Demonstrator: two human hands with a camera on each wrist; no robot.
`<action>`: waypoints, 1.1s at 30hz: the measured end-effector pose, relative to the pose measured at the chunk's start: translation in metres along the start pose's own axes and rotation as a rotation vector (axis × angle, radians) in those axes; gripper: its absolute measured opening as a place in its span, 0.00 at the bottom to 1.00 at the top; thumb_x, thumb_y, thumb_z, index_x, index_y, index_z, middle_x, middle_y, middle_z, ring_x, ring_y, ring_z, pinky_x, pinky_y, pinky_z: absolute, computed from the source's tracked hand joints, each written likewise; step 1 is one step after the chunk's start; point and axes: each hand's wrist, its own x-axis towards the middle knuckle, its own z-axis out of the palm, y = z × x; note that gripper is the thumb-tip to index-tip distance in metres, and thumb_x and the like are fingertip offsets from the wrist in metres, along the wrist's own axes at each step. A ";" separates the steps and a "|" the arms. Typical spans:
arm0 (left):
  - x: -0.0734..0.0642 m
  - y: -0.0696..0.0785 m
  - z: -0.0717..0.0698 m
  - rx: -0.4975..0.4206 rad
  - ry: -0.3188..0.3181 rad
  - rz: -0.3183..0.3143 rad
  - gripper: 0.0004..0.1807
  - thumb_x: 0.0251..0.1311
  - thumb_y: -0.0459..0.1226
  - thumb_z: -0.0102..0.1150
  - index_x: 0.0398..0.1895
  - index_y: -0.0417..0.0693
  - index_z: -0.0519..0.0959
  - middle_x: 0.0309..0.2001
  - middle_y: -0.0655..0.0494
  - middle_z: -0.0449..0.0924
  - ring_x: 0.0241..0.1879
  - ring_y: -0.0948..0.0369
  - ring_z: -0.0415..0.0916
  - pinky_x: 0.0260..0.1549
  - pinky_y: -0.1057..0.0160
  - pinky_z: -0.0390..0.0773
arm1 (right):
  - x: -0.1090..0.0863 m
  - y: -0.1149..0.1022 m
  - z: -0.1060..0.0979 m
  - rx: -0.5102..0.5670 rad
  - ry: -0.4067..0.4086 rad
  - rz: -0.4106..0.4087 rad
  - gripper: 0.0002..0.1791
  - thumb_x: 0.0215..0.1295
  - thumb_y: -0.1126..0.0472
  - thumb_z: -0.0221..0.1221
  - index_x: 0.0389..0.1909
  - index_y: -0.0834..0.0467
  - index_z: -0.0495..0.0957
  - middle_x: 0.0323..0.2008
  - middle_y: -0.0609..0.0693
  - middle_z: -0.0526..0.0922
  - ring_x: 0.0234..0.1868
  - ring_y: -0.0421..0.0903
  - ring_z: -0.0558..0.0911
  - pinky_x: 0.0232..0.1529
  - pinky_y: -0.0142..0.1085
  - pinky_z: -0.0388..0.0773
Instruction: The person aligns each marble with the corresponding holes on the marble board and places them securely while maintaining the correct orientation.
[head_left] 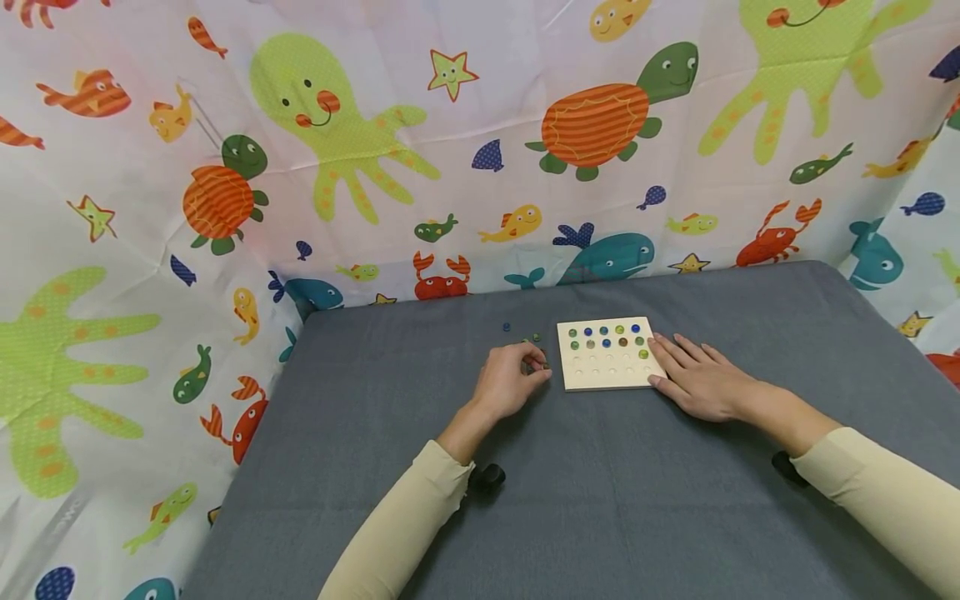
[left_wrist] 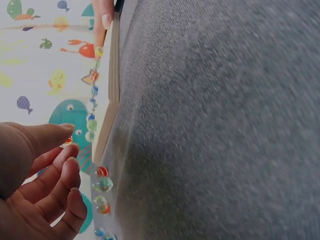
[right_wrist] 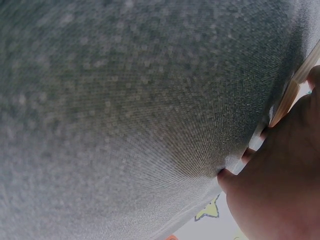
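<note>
A pale wooden board (head_left: 604, 365) with rows of round hollows lies on the grey cloth. Glass marbles fill its two far rows, and a yellow-green marble (head_left: 643, 354) sits at the right end of the third row. My left hand (head_left: 506, 382) is just left of the board, pinching a marble with red in it (left_wrist: 66, 142) between thumb and index finger above the cloth. At the board's right edge my right hand (head_left: 701, 385) rests with fingers extended, its thumb and fingertips touching the edge.
Several loose marbles lie left of the board, among them a blue marble (head_left: 506, 327) and a green marble (head_left: 536, 337). Grey cloth (head_left: 585, 500) covers the table. Behind it hangs a curtain (head_left: 465, 192) printed with sea animals.
</note>
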 end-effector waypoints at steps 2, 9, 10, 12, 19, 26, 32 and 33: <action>0.001 0.002 0.001 0.002 0.001 0.007 0.06 0.64 0.42 0.71 0.40 0.54 0.85 0.34 0.64 0.82 0.27 0.67 0.74 0.27 0.66 0.73 | 0.000 -0.001 0.000 -0.001 -0.002 0.003 0.42 0.81 0.38 0.40 0.81 0.63 0.47 0.80 0.65 0.47 0.79 0.70 0.47 0.71 0.70 0.42; 0.004 0.009 0.006 -0.015 -0.006 0.023 0.06 0.63 0.42 0.71 0.41 0.53 0.86 0.35 0.63 0.84 0.29 0.69 0.76 0.29 0.67 0.75 | 0.000 0.001 0.001 -0.002 -0.003 0.003 0.43 0.81 0.37 0.40 0.81 0.63 0.47 0.80 0.65 0.47 0.78 0.71 0.47 0.70 0.70 0.43; 0.005 0.010 0.006 -0.021 -0.010 0.026 0.06 0.64 0.42 0.71 0.41 0.52 0.86 0.35 0.63 0.84 0.29 0.69 0.76 0.29 0.67 0.75 | 0.000 0.000 0.001 -0.003 -0.002 0.004 0.42 0.81 0.37 0.40 0.81 0.63 0.47 0.80 0.65 0.47 0.78 0.70 0.47 0.70 0.70 0.43; 0.005 0.012 0.007 -0.031 -0.018 0.032 0.06 0.64 0.41 0.71 0.41 0.52 0.86 0.35 0.63 0.84 0.28 0.70 0.77 0.29 0.68 0.75 | 0.000 0.000 0.001 -0.007 0.001 0.006 0.42 0.81 0.38 0.40 0.81 0.63 0.47 0.80 0.65 0.47 0.79 0.70 0.47 0.71 0.70 0.43; 0.010 0.020 0.014 -0.052 -0.030 0.060 0.06 0.64 0.40 0.71 0.40 0.50 0.85 0.34 0.62 0.85 0.26 0.71 0.76 0.28 0.70 0.75 | 0.000 0.000 0.003 -0.022 0.009 0.003 0.42 0.81 0.38 0.40 0.81 0.64 0.48 0.80 0.65 0.48 0.78 0.70 0.48 0.71 0.70 0.43; 0.012 0.028 0.018 -0.065 -0.049 0.070 0.06 0.65 0.39 0.70 0.42 0.50 0.85 0.34 0.62 0.85 0.23 0.72 0.75 0.25 0.70 0.73 | -0.001 0.000 0.003 -0.019 0.011 0.004 0.42 0.81 0.37 0.40 0.81 0.64 0.47 0.80 0.65 0.48 0.78 0.70 0.47 0.71 0.70 0.43; 0.013 0.033 0.022 -0.050 -0.059 0.083 0.06 0.65 0.40 0.70 0.42 0.51 0.86 0.35 0.63 0.85 0.23 0.72 0.73 0.23 0.71 0.71 | -0.001 0.001 0.003 -0.012 0.009 0.002 0.43 0.81 0.37 0.40 0.81 0.63 0.47 0.80 0.65 0.48 0.78 0.71 0.47 0.70 0.70 0.43; 0.013 0.034 0.022 -0.048 -0.062 0.087 0.06 0.65 0.40 0.70 0.42 0.51 0.86 0.34 0.63 0.85 0.23 0.71 0.73 0.23 0.71 0.71 | -0.001 0.002 0.004 -0.008 0.011 0.000 0.43 0.81 0.37 0.40 0.81 0.63 0.47 0.80 0.65 0.48 0.78 0.71 0.47 0.70 0.70 0.43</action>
